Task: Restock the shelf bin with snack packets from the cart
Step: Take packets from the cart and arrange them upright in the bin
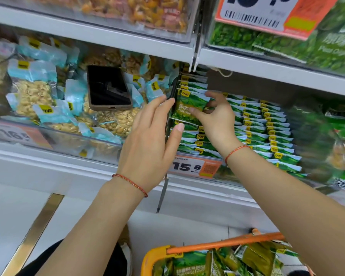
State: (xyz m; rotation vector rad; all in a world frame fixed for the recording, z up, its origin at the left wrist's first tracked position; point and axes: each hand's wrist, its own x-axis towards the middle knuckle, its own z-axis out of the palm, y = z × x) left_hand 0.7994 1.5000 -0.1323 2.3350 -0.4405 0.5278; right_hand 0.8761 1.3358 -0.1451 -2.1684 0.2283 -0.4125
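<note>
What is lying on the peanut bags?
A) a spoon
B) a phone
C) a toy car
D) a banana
B: a dark phone in a tan case lies flat on top of the peanut bags in the left bin.

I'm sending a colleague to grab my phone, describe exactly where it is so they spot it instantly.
Find the clear plastic shelf bin of pale peanut packets, left of the green pea packets. The black smartphone in a brown case lies flat atop those packets, the only dark, rigid rectangle there.
</note>
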